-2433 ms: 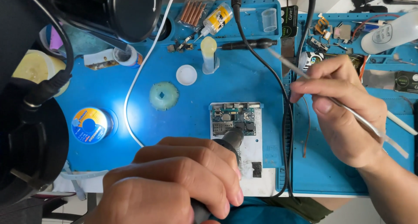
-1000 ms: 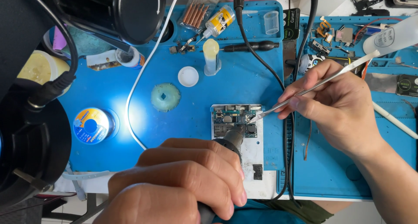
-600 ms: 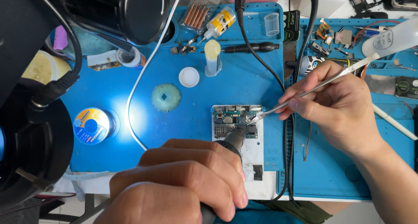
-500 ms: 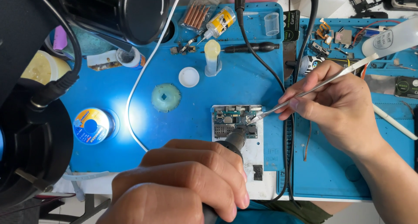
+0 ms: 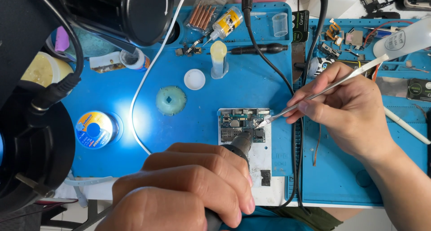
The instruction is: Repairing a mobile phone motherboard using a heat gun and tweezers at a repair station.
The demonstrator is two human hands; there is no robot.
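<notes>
A dark hot-air nozzle (image 5: 241,143) is being gripped by the left hand (image 5: 184,190), fingers wrapped shut around its handle, tip just over the circuit board (image 5: 244,125). The board is lying mid-worktop on the blue mat (image 5: 251,83). Metal tweezers (image 5: 323,89) are being pinched by the right hand (image 5: 354,112) at 3 o'clock, tips touching the board. A solder spool (image 5: 94,129) is sitting at 9 o'clock.
</notes>
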